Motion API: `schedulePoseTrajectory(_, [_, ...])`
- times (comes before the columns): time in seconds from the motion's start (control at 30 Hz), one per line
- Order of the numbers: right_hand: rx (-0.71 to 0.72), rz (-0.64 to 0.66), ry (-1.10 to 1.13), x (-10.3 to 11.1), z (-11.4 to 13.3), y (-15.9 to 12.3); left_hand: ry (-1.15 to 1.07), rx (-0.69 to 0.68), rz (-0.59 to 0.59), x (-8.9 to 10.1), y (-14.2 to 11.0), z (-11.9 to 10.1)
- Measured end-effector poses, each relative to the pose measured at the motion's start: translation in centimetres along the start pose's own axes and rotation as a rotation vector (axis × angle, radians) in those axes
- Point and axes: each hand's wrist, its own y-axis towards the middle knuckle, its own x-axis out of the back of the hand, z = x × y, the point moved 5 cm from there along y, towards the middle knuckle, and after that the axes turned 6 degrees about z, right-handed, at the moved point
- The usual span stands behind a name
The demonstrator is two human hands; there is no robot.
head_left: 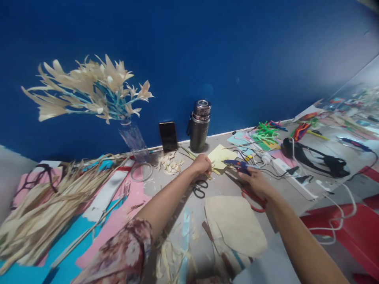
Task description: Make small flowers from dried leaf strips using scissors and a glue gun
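Observation:
My right hand [254, 179] is closed around a blue glue gun [237, 163], whose tip points left over a sheet of pale yellow paper [220, 156]. At the paper's left edge, my left hand [202, 165] is closed with its fingers pinched together. Small pale bits show under its fingertips, but what it grips is too small to make out. Black-handled scissors [200, 189] lie just below the left hand. Below my right hand are red-handled scissors [254, 200]. A pile of cut pale petals [170, 163] lies to the left.
Dried husks [38, 213] cover the left side. A plastic bottle [134, 140] holds husk flowers [97, 90]. Against the wall stand a phone [168, 136] and a flask [199, 128]. A power strip [293, 179] with cables, a black headset-like strap [316, 159] and a red stool [349, 232] are right.

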Motion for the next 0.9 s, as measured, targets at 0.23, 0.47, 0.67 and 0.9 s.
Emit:
schedulePoseTrajectory(0.23, [-0.019, -0.255, 0.482, 2.7, 1.1, -0.2, -0.169, -0.054, -0.039, 0.5, -0.3, -0.4])
schedulePoseTrajectory(0.47, [0.040, 0.085, 0.286, 0.9, 3.5, -2.0, -0.519, -0.165, -0.044, 2.4, -3.0, -1.1])
schedulePoseTrajectory(0.67, [0.048, 0.153, -0.219, -2.5, 5.5, -2.7, -0.679, -0.083, 0.060, 1.9, -6.1, -0.4])
schedulePoseTrajectory(0.9, [0.122, 0.175, -0.465, -4.8, 7.0, -3.1, -0.716, -0.036, -0.008, 1.7, -7.0, 0.2])
